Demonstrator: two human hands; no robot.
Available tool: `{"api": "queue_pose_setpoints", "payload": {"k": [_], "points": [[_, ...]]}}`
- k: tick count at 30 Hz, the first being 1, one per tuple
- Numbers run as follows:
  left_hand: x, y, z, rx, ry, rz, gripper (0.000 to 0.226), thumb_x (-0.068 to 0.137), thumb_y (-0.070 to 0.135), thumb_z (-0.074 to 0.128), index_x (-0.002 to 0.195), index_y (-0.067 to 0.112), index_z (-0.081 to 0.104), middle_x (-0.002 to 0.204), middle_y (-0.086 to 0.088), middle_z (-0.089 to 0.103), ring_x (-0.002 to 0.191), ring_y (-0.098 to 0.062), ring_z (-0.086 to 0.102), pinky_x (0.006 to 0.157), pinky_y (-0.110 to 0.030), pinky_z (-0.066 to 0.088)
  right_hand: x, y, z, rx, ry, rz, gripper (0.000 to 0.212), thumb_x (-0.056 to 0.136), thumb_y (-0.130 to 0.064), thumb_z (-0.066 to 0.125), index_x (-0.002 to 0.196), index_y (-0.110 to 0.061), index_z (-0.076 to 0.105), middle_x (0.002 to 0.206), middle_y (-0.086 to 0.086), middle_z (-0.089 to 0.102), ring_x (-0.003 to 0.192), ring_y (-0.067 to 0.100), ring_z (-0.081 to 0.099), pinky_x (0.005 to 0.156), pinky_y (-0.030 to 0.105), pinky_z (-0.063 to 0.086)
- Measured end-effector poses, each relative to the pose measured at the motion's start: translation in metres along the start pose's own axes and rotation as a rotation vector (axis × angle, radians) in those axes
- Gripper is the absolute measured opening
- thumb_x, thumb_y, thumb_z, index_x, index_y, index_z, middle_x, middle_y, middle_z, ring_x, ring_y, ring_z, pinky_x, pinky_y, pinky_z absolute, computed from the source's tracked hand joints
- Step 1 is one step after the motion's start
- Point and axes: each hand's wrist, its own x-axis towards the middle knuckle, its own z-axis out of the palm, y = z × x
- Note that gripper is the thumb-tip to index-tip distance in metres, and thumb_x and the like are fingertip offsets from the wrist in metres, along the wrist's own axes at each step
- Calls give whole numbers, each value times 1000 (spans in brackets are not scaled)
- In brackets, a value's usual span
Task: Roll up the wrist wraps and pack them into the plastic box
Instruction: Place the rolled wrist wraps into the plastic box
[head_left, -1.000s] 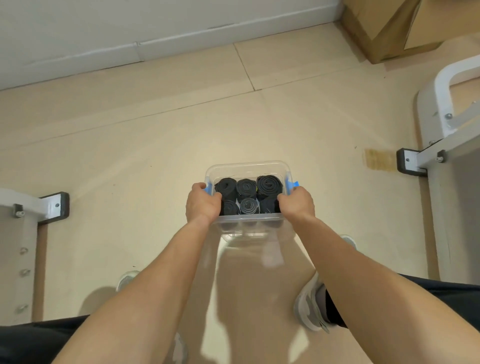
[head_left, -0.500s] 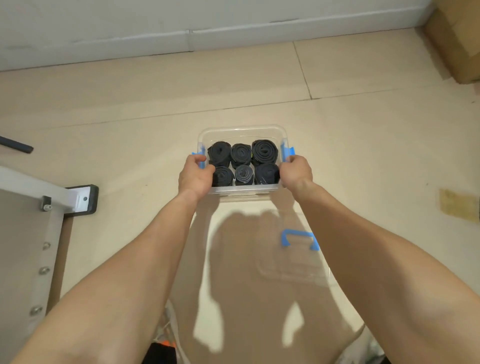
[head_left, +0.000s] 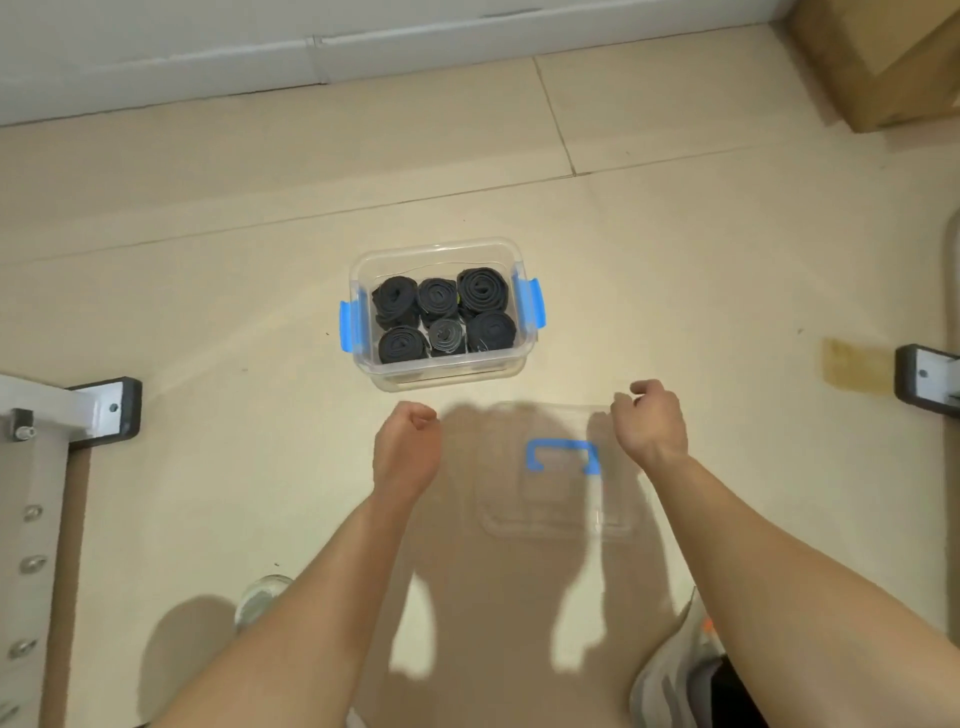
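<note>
The left hand (head_left: 408, 447) is a closed fist with nothing in it, at 6 o'clock from the plastic box (head_left: 441, 375). The open box sits on the floor (head_left: 208, 270), with six rolled wrist wraps (head_left: 444, 317) inside. The lid (head_left: 558, 499) lies at 5 o'clock from the box. The right hand (head_left: 649, 423) is curled over the lid's corner. I cannot tell if it holds the lid.

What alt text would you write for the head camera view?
An open clear plastic box stands on the beige floor, holding six rolled dark wrist wraps. Nearer the camera, the left hand and right hand have curled fingers; the clear lid lies by the right hand.
</note>
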Motion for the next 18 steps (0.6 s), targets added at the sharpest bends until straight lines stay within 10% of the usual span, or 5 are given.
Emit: {"api": "queue_pose_setpoints", "payload": {"k": [8, 18], "points": [[-27, -18, 85, 198, -269, -136, 69, 93, 30, 62, 154, 14, 34, 154, -9, 41, 135, -31, 49, 109, -41, 42, -11, 73, 20, -105, -206, 248, 50, 94, -22, 50, 138, -2, 43, 142, 18, 42, 126, 42, 49, 92, 41, 43], [-50, 16, 17, 106, -27, -31, 42, 98, 23, 53, 139, 20, 61, 129, -6, 68, 109, -25, 62, 89, -29, 43, -46, 37, -18, 215, 46, 99, 16, 93, -18, 48, 97, -13, 62, 108, 11, 66, 82, 28, 58, 72, 33, 45]]}}
